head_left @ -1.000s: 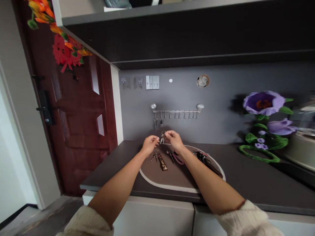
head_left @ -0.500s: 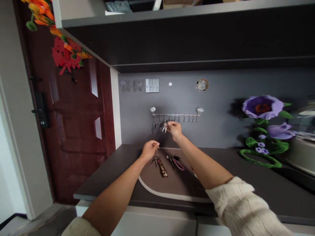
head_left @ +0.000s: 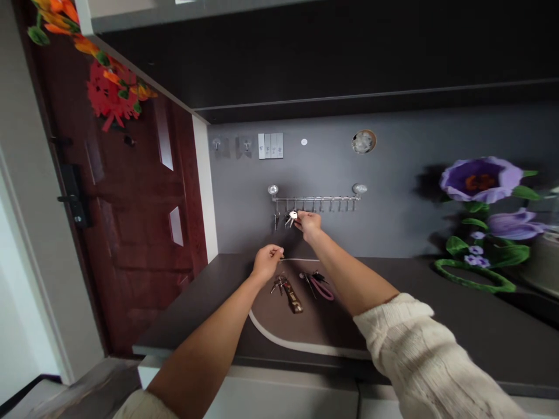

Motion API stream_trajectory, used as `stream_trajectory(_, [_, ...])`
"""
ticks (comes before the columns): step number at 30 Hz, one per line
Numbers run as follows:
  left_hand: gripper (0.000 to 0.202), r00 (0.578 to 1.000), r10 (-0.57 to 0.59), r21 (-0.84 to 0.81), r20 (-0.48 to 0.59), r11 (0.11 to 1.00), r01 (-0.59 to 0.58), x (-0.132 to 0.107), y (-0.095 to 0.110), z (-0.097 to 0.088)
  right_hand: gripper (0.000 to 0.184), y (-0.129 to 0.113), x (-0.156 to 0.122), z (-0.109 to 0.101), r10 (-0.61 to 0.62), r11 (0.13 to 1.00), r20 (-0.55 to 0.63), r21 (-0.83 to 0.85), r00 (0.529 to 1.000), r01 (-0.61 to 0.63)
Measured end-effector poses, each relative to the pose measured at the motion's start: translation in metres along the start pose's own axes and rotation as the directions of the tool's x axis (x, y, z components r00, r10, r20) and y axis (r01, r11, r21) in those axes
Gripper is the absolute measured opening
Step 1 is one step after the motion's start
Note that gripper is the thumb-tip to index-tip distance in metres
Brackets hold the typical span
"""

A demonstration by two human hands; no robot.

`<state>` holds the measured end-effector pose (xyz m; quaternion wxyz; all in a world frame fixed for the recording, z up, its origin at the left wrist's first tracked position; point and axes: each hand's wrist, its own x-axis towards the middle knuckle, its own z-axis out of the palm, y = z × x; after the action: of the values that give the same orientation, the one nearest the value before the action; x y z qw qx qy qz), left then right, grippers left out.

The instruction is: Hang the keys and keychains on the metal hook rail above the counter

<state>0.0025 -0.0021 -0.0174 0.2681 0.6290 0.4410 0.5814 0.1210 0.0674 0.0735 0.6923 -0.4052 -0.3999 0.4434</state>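
My right hand is raised to the metal hook rail on the grey wall, fingers pinched on a small bunch of keys just under the hooks. Another key hangs from the rail's left end. My left hand hovers lower, above the back of the oval mat, with its fingers curled together; whether it holds anything is not visible. On the mat lie a key bunch with a brown strap and keys on a pink loop.
A dark red door with a black handle stands at the left, red and orange flowers above it. Purple artificial flowers sit on the dark counter at the right. A dark shelf overhangs the wall. White switches are above the rail.
My right hand rose from over the mat to the hook rail, carrying the small keys. My left hand let go of them and stayed low. The view shifted slightly.
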Motion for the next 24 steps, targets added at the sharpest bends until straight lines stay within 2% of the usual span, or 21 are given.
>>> stream_trajectory(7, [0.019, 1.000, -0.026, -0.031, -0.003, 0.999, 0.025, 0.000, 0.002, 0.000, 0.007, 0.006, 0.003, -0.005, -0.016, 0.997, -0.018, -0.076, 1.000, 0.015])
stream_trajectory(18, [0.016, 1.000, -0.025, -0.058, -0.001, 0.998, 0.025, 0.003, -0.003, -0.003, 0.009, 0.017, 0.014, -0.011, -0.169, 0.960, 0.049, -0.218, 0.984, 0.176])
stream_trajectory(24, [0.014, 0.998, -0.056, -0.067, 0.013, 0.996, 0.057, 0.002, 0.001, -0.009, 0.011, 0.016, 0.003, -0.019, -0.187, 0.887, 0.067, -0.417, 0.980, 0.198])
